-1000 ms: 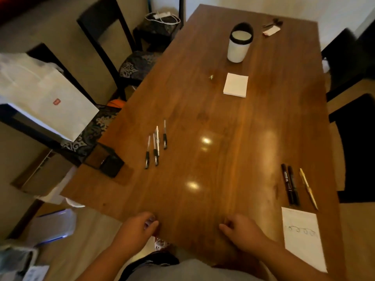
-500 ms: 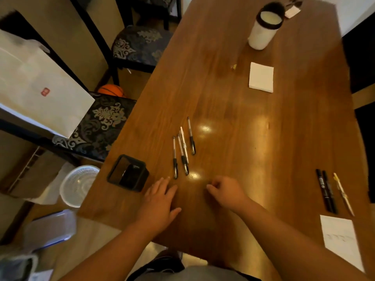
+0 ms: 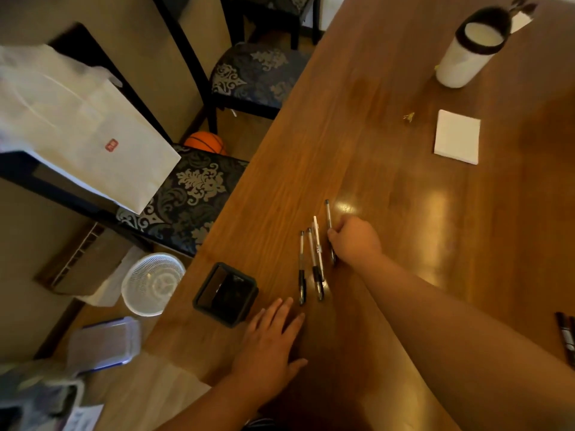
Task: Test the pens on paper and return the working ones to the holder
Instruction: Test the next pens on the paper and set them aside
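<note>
Several pens lie side by side on the wooden table (image 3: 389, 144). My right hand (image 3: 354, 241) rests over the rightmost pen (image 3: 328, 217), fingers closed around its middle while it still lies on the wood. The other pens (image 3: 311, 262) lie just left of it. My left hand (image 3: 270, 340) lies flat and open on the table near its front edge, right of the black square pen holder (image 3: 225, 293). A white notepad (image 3: 457, 136) lies farther back on the right.
A white cylinder with a black rim (image 3: 466, 51) stands at the back. Two black markers (image 3: 566, 337) lie at the right edge. Patterned chairs (image 3: 193, 194), a white paper bag (image 3: 77, 129), an orange ball (image 3: 207, 143) and a white basket (image 3: 152, 287) are left of the table.
My right hand has reached forward from the table's front edge to the rightmost pen and closed on it. My left hand moved forward beside the holder. The view tilted left and nearer.
</note>
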{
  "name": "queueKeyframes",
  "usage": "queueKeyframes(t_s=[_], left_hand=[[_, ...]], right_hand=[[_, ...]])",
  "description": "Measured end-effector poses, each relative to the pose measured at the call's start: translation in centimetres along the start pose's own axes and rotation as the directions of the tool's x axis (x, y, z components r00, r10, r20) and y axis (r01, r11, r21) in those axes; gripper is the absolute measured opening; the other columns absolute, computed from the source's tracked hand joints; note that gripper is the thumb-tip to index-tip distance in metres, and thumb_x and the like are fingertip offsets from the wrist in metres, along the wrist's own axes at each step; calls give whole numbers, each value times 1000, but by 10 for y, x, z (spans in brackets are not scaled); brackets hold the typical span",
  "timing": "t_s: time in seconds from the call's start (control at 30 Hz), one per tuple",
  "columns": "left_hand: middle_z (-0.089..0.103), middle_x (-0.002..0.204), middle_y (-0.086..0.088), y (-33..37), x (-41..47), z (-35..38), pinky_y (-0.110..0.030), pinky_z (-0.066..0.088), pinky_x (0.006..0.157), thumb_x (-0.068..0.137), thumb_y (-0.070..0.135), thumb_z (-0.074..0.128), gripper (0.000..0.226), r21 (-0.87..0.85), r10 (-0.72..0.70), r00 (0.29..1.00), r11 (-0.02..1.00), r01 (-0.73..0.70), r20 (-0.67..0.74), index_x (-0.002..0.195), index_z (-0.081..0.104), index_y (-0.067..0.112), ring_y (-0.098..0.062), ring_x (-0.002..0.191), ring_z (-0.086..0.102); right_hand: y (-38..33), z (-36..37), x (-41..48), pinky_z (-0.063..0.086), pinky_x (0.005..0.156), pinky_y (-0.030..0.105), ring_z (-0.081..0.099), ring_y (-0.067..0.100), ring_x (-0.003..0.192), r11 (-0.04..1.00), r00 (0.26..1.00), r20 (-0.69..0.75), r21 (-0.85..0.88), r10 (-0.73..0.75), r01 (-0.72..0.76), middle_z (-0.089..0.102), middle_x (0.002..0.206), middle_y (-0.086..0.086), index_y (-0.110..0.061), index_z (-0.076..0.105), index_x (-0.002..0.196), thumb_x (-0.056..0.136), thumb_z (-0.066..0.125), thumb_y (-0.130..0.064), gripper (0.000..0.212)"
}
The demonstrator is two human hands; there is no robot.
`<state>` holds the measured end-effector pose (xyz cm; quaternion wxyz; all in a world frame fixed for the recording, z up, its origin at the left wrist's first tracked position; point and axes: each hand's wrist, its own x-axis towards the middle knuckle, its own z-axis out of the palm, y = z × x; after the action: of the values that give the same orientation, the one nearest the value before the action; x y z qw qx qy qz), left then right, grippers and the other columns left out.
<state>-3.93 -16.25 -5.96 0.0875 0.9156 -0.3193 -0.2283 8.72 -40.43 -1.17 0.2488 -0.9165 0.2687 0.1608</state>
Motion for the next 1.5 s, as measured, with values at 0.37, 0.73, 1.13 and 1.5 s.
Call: queueKeyframes(t_s=[0.37, 0.73, 1.13, 1.5], left_hand=[[-19, 160, 8, 1, -1, -4, -38, -13, 112, 88, 67, 40, 78, -16, 3, 1000, 1000, -2, 10, 150, 1, 40, -10, 137, -28], [-7, 161, 5, 1, -4, -13, -39, -2, 113, 89, 61, 46, 74, -7, 20, 999, 1000, -19, 49, 150, 11, 37, -15, 145, -12], [55, 121, 12, 76, -5, -44, -26, 44, 91, 89, 65, 45, 51, -228, 311, 920, 939, -258, 240, 127, 52, 32, -4, 108, 49], [66, 101, 6, 208, 0, -55, -28, 45, 78, 95, 48, 50, 29, -249, 607, 793, 775, -581, 42, 108, 62, 25, -10, 92, 58]], right_hand=[[11, 5, -9, 39, 44, 25, 59, 17, 60, 994, 995, 66, -84, 77, -71, 60, 71, 2, -14, 57, 81, 90, 59, -27, 16], [101, 39, -143, 39, 50, 27, 58, 16, 65, 988, 987, 51, -37, 152, -150, 60, 74, -3, -20, 58, 88, 86, 57, -30, 10], [150, 21, -269, 31, 36, 21, 48, 16, 39, 271, 869, 355, 849, 345, -454, 58, 53, 7, -11, 51, 74, 91, 50, -8, 18], [210, -21, -298, 36, 40, 24, 51, 13, 43, -60, 867, 353, 933, 352, -356, 59, 56, 6, -11, 55, 80, 96, 50, -23, 20]])
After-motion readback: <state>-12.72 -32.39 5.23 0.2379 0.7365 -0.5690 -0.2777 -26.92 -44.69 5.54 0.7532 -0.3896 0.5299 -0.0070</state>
